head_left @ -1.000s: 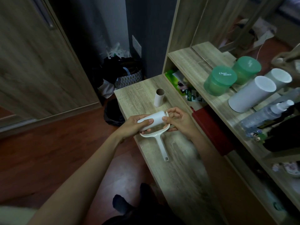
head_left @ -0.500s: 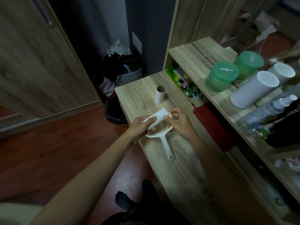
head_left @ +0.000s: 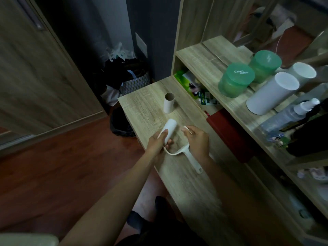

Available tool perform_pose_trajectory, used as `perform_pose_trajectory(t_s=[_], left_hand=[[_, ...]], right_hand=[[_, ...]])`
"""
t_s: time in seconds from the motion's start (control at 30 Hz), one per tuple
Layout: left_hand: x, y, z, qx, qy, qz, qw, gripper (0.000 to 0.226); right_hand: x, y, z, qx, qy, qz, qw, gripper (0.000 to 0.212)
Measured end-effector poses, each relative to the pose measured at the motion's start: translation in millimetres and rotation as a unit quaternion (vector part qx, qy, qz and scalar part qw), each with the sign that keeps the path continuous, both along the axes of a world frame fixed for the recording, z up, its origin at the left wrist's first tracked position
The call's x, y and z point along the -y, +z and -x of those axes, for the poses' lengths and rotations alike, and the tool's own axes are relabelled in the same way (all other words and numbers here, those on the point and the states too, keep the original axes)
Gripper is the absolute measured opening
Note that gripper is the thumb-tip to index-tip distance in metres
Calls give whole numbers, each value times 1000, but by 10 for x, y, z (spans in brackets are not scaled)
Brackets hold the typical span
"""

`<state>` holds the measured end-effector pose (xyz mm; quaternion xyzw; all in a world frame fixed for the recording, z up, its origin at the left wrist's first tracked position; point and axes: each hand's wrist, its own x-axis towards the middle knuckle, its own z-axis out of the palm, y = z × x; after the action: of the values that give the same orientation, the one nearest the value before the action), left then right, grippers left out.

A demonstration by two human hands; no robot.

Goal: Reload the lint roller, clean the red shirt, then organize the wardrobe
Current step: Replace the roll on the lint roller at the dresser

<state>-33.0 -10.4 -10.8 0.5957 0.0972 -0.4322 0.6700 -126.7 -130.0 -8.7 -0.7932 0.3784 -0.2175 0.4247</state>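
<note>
My left hand grips a fresh white lint roll, tilted with its far end pointing away from me. My right hand holds the right prong of the white lint roller frame; the frame's handle lies on the wooden desk. The roll is out of the frame's fork, to its left. An empty cardboard core stands upright on the desk behind my hands. A red folded cloth sits in the compartment under the shelf at the right.
A shelf on the right carries two green tubs, two white cylinders and a spray bottle. A black bin and a laundry basket stand on the floor past the desk's left edge. Wardrobe door at left.
The roll sat across the frame's fork a second ago. My left hand has since swung it out to the left and tilted it upward, while my right hand keeps the frame's prong.
</note>
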Motion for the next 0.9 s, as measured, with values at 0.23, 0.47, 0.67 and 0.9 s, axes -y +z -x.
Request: perform_pose_trajectory(t_s=[0.23,0.47,0.67,0.9], left_hand=[[-81,-39,-133,136,-73,-54,986,28],[-182,11,-296,178,-93,-104,974,43],[-234,-26,-398,190,-94,-59,976,41],[-202,61,-549,223,-105,-58,967,49]], right_hand=[[135,-111,-39,-49,29,-26,998,18],[313,-218,10,-113,8,7,993,21],[418,-218,136,-169,29,12,985,27],[222,156,-83,-45,45,-77,995,30]])
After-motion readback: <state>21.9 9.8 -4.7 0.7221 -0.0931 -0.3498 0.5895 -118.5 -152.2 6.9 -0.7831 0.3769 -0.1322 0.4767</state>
